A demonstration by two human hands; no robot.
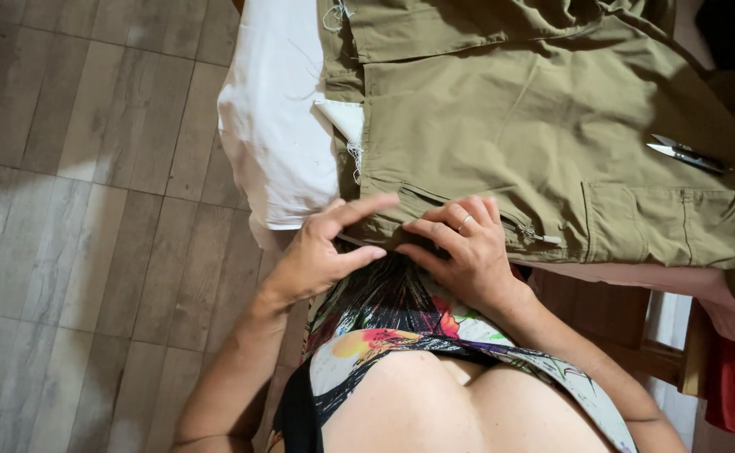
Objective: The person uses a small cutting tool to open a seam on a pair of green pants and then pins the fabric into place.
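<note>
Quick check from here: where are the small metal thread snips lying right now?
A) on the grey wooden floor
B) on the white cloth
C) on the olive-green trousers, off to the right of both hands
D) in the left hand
C: the small metal thread snips lie on the olive-green trousers, well clear of the left hand and the right hand, which rest at the near edge of the trousers.

My left hand (321,252) and right hand (459,247) sit close together at the near edge of the olive trousers (535,117), with only a narrow gap between them. Left of my left hand the floor (90,210) side lies open. The white cloth (271,117) hangs over that edge. To the far right, thread snips (686,153) lie on the trousers, well apart from my fingers. The broad middle of the trousers is free.
</note>
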